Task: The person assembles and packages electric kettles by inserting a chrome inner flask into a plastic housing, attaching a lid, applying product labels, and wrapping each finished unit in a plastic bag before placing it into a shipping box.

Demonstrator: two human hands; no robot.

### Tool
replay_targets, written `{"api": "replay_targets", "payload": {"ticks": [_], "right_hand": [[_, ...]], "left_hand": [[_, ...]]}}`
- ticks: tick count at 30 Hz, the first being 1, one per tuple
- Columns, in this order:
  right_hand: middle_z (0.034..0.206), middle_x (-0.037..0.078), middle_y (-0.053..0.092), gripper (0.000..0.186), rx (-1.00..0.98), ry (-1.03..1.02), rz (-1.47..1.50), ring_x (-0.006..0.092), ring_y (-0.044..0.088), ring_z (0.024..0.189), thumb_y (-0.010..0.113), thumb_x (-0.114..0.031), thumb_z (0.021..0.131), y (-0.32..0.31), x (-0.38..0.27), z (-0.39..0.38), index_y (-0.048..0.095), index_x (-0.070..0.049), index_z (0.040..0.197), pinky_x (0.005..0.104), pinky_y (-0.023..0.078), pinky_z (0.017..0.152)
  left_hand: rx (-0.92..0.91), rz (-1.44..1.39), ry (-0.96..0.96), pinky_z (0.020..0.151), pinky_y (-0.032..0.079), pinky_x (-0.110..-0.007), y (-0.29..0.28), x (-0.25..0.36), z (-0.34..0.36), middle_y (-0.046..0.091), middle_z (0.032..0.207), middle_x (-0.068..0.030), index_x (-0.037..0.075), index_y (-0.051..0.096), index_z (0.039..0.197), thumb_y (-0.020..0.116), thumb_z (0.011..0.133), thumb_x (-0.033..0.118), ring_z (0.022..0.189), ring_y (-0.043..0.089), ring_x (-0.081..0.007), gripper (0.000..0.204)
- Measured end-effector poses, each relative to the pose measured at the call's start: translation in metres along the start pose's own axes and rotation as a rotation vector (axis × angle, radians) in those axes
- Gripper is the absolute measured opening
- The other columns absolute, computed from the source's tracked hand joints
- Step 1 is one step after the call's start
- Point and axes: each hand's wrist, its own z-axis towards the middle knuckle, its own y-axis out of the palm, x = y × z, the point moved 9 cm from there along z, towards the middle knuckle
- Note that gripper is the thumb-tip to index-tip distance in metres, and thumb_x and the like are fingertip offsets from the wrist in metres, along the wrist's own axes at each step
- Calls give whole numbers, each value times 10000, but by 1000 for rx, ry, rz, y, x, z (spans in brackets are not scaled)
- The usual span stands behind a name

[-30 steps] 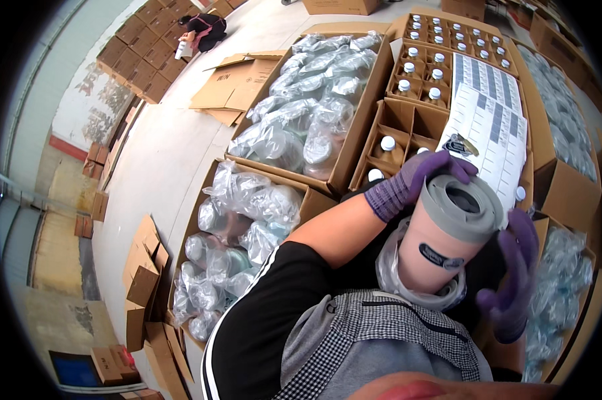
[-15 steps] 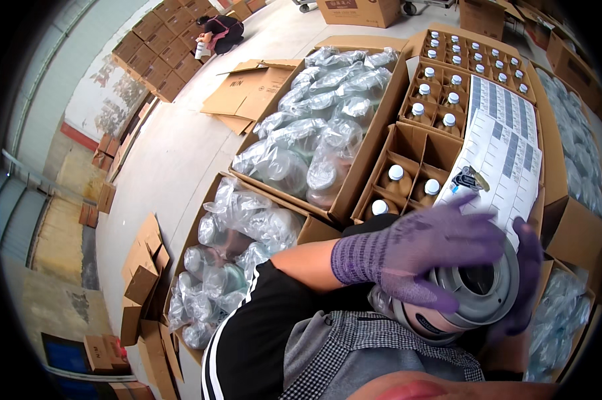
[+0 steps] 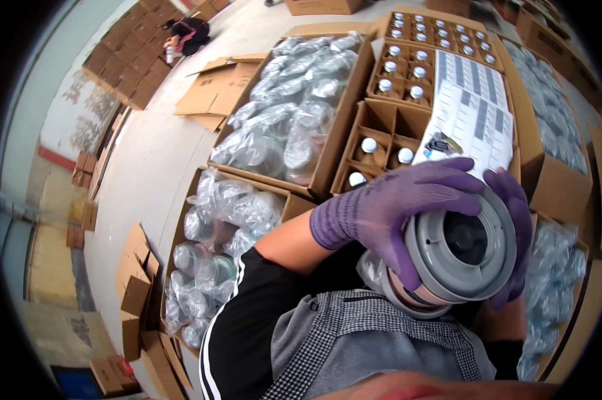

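Note:
Between my hands, over my lap, is a wide pink round container [image 3: 414, 291] with a thick grey ringed collar [image 3: 447, 267] and a dark round opening. Clear plastic bunches up beside its lower part. My left hand [image 3: 407, 200], in a purple glove, curves over the collar's far left side, thumb down along its edge. Around the right side wraps my right hand [image 3: 514, 227], gloved the same way and partly hidden behind the collar. Just beyond my hands, white printed sheets [image 3: 471, 127] lie on a divided carton, with a small dark-and-gold label [image 3: 442, 143] on them.
White-capped bottles [image 3: 369, 147] stand in the carton's compartments. Plastic-wrapped jars fill open cartons [image 3: 301, 107] ahead left, at my left side [image 3: 211, 267] and on my right [image 3: 551, 280]. Flattened cardboard [image 3: 214, 93] lies on the floor. A person [image 3: 187, 35] crouches by stacked boxes far left.
My blurred left hand has settled onto the grey collar, and my right hand has closed around its side. The container now faces its opening more toward me. The whole view has shifted.

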Motion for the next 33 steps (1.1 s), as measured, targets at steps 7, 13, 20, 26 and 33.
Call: {"api": "replay_targets", "payload": {"ticks": [7,13,20,26,33], "right_hand": [[1342,174,582,570,-204,-311,-693,277,600,1193,598,-170,992,-25,9,91,371,-51,1501,372,472,1043],[1395,179,546,596,-53,-379,-643,312,557,1285,706,-254,923,-38,31,139,490,-102,1457,411,470,1092],[1355,194,568,517,-196,-13,-869,407,579,1204,603,-240,953,-7,113,110,494,-72,1430,452,479,1033],[1030,173,700,540,-26,240,-711,326,708,889,654,-370,916,-21,128,110,564,-11,1309,431,557,872],[1124,190,676,623,10,615,36,274,715,951,595,-454,976,-16,159,100,467,0,1382,394,599,836]], "left_hand": [[380,-390,-670,810,580,-297,-26,-77,-5,716,987,-127,-67,655,1186,693,841,554,916,702,-166,711],[532,-999,-697,814,639,-361,-10,-150,5,690,1132,-171,-52,524,1329,559,968,559,984,724,-254,711],[706,-414,-866,730,589,-288,-8,-170,-17,731,944,-105,-53,678,1109,790,860,358,822,716,-166,494],[640,-164,-904,744,566,-313,-15,-166,-16,746,921,-117,-4,705,1088,784,841,359,809,717,-176,446],[550,141,-666,783,568,-341,-13,-140,2,746,984,-106,88,658,1235,793,805,343,884,730,-215,518]]}}
